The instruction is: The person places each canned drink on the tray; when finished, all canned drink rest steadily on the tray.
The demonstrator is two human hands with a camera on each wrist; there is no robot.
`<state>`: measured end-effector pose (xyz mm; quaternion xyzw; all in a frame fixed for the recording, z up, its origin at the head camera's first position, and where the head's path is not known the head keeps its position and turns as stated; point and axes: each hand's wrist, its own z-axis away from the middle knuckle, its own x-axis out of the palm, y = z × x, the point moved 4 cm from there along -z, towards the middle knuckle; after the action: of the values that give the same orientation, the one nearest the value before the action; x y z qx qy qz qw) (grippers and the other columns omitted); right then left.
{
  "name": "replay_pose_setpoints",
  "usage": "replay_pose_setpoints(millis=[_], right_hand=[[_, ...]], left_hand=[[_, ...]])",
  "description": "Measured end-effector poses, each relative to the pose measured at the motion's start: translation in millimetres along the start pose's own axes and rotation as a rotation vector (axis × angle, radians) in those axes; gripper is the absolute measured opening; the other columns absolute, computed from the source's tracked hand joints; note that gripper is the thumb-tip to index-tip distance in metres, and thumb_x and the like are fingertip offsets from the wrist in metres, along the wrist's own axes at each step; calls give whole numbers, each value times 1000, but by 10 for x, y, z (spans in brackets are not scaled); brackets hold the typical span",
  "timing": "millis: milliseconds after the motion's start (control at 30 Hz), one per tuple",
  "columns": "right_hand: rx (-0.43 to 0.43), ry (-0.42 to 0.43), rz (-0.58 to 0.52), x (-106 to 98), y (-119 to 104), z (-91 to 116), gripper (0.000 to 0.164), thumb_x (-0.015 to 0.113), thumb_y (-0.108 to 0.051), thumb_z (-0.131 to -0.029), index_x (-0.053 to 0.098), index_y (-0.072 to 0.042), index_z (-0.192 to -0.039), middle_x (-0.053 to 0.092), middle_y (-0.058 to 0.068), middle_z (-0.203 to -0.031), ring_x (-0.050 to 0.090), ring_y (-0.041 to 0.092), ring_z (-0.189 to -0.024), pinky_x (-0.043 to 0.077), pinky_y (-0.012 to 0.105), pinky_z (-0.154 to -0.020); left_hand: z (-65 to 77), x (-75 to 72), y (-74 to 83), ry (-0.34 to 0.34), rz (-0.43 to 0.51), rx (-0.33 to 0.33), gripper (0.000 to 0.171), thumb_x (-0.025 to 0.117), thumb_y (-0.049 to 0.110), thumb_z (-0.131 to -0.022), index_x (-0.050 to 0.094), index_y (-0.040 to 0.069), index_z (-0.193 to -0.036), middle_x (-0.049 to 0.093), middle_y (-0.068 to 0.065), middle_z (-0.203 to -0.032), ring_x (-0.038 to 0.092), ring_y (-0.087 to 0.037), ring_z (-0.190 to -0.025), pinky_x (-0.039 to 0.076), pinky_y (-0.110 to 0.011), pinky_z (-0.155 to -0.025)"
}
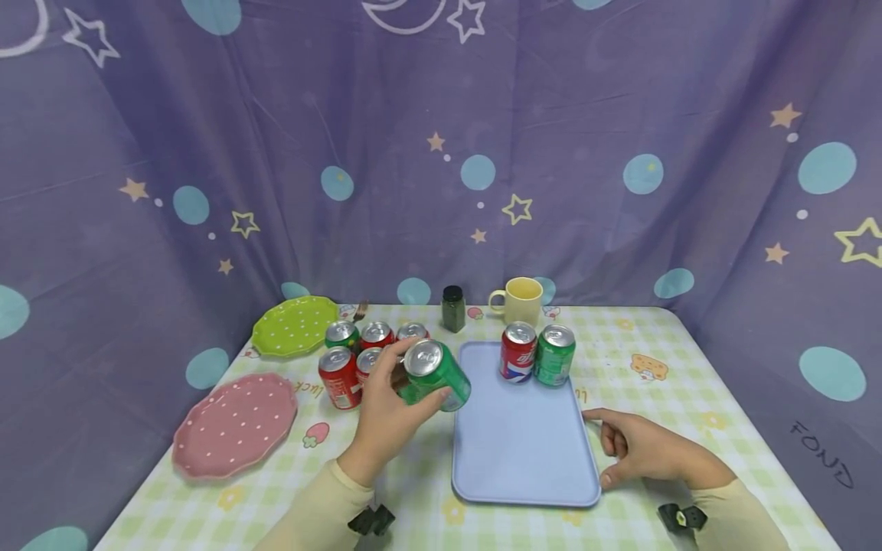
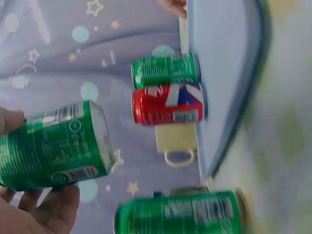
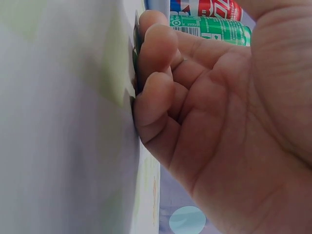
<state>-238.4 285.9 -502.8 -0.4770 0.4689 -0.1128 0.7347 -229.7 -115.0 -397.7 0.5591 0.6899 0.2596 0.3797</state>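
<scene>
In the head view my left hand grips a green soda can, tilted and raised off the table left of the blue tray. The left wrist view shows the held can between thumb and fingers, and another green can near it. On the tray's far end stand a red-and-blue can and a green can, side by side. My right hand rests at the tray's right edge, index fingertip and thumb beside the rim. Its other fingers curl loosely against the table, holding nothing.
Several red and green cans stand in a group behind my left hand. A pink plate and a green plate lie on the left. At the back are a dark-capped jar and a yellow mug.
</scene>
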Motion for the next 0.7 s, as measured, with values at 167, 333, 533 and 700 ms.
replay_pose_setpoints(millis=[167, 333, 533, 700], right_hand=[[7, 3, 4, -1, 1, -2, 103, 97, -24, -73, 40, 9, -152, 59, 10, -89, 51, 9, -68, 46, 25, -58], [20, -4, -10, -3, -10, -7, 103, 96, -22, -74, 39, 8, -154, 59, 10, -89, 50, 9, -67, 45, 25, -58], [28, 3, -8, -3, -17, -5, 104, 97, -21, -72, 39, 8, -154, 59, 10, -89, 50, 10, -66, 45, 25, -57], [31, 1, -12, -1, -17, -4, 104, 97, -20, -73, 38, 8, -154, 59, 10, -89, 50, 10, -66, 45, 25, -57]], left_hand=[[-156, 279, -6, -20, 8, -33, 76, 93, 10, -78, 58, 23, -144, 61, 3, -131, 63, -20, -114, 58, -43, -93], [-268, 563, -150, -52, 22, -97, 76, 90, 6, -79, 55, 17, -146, 58, -2, -133, 60, -23, -119, 56, -44, -99], [-366, 835, -354, -67, -63, -171, 79, 87, 4, -80, 51, 15, -149, 54, -5, -137, 56, -23, -122, 53, -41, -101], [-445, 977, -496, -61, -141, -213, 80, 85, 6, -80, 49, 15, -151, 54, -7, -142, 55, -23, -126, 49, -42, -105]])
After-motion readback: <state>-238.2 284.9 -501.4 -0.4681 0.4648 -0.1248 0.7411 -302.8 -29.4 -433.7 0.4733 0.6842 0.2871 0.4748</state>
